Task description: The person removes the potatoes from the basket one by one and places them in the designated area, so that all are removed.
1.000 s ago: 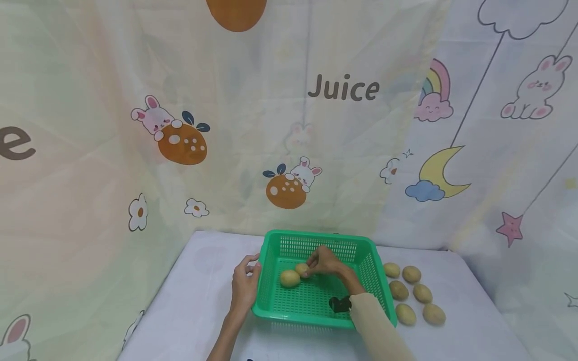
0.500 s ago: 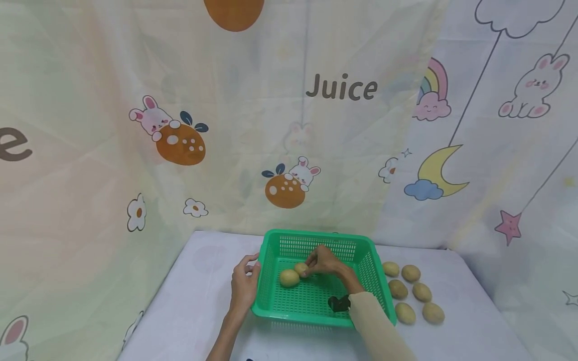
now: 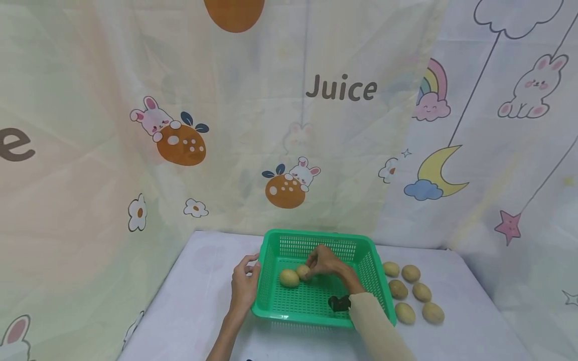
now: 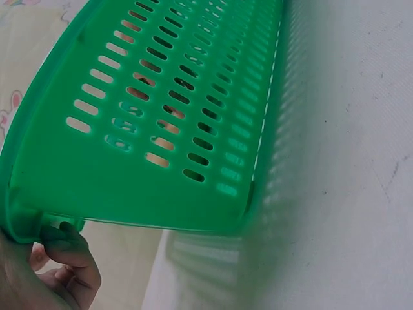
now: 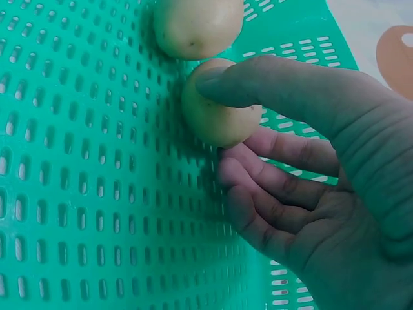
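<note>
A green perforated plastic basket (image 3: pixel 311 319) stands on the table with two potatoes inside. My left hand (image 3: pixel 244 285) holds its left rim; in the left wrist view the curled fingers (image 4: pixel 76 261) grip the rim's corner. Inside the basket, my right hand (image 3: pixel 324 261) pinches the smaller-looking potato (image 3: pixel 303 272). The right wrist view shows the thumb on top of this potato (image 5: pixel 216 119) and the fingers curled along its side, low over the basket floor. Right beside it lies the other potato (image 3: pixel 289 278), and a gap between the two is hard to make out.
Several potatoes (image 3: pixel 422 292) lie in loose pairs on the white table (image 3: pixel 198 291), just right of the basket. A printed curtain (image 3: pixel 235 125) hangs behind the table and along its sides. The black wrist camera (image 3: pixel 339 303) sits at my right wrist, above the basket floor.
The pinched potato has shifted slightly right and nearer in the basket, with more of it showing. My left hand and the basket have stayed in place.
</note>
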A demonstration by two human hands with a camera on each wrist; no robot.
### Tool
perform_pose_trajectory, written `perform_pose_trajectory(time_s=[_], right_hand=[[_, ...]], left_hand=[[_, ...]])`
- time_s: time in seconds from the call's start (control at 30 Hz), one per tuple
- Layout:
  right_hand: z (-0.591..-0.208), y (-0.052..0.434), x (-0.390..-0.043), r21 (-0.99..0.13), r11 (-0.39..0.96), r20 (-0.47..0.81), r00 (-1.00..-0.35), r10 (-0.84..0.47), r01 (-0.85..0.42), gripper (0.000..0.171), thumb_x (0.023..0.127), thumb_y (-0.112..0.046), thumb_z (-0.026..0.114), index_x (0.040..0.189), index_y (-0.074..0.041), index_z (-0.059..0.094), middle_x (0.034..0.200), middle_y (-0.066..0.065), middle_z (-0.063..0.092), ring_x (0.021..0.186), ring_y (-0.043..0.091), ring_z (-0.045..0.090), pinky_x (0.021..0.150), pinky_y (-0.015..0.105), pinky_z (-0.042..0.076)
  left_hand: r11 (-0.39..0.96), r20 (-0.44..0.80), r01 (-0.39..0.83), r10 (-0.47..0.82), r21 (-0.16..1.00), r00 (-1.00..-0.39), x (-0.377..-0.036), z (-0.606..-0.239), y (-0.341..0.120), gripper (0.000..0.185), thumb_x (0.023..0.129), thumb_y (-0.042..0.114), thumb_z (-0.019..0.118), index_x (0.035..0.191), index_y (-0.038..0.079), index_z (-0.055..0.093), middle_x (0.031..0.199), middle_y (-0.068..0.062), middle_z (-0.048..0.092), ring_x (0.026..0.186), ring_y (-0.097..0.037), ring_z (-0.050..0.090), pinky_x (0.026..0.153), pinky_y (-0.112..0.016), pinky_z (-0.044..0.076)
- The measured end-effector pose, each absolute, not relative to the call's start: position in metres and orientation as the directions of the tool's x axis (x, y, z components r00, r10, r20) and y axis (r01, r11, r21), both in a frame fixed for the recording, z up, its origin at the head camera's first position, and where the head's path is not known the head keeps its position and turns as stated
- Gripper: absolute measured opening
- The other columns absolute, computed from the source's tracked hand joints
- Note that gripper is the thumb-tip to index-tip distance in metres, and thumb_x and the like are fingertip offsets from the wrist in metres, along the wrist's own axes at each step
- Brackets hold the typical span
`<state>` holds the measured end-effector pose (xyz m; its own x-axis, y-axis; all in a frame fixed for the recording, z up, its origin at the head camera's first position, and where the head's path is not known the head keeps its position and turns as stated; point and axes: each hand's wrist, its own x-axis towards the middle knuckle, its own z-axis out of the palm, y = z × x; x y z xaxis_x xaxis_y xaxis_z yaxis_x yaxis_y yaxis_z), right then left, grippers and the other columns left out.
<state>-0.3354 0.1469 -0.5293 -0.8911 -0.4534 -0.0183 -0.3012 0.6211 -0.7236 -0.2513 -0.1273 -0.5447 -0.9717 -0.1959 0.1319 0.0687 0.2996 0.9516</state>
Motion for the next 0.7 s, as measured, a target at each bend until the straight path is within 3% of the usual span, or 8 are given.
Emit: perform_pose_trajectory(time_s=[0.47, 0.7], right_hand=[[-0.521, 0.151, -0.329, -0.742, 0.593, -0.006, -0.881, -0.474, -0.314, 0.029, 0.074, -0.003, 0.097, 0.098, 0.003, 0.082, 0.088, 0.015, 0.081, 0.077, 0.017, 0.074, 0.070, 0.036, 0.064], [-0.516, 0.150, -0.331, -0.762, 0.566, 0.025, -0.889, -0.457, -0.313, 0.031, 0.070, -0.003, 0.098, 0.096, 0.003, 0.081, 0.086, 0.013, 0.080, 0.076, 0.014, 0.073, 0.070, 0.032, 0.062]], left_hand=[[0.284, 0.138, 0.079, -0.192, 0.956, -0.972, -0.249, -0.547, -0.129, 0.033, 0.113, 0.015, 0.058, 0.144, 0.007, 0.067, 0.095, -0.016, 0.077, 0.069, -0.019, 0.076, 0.063, -0.026, 0.058], [0.277, 0.153, 0.098, -0.187, 0.956, -0.970, -0.249, -0.547, -0.129, 0.032, 0.113, 0.015, 0.058, 0.143, 0.008, 0.068, 0.097, -0.016, 0.077, 0.068, -0.018, 0.075, 0.064, -0.026, 0.058]])
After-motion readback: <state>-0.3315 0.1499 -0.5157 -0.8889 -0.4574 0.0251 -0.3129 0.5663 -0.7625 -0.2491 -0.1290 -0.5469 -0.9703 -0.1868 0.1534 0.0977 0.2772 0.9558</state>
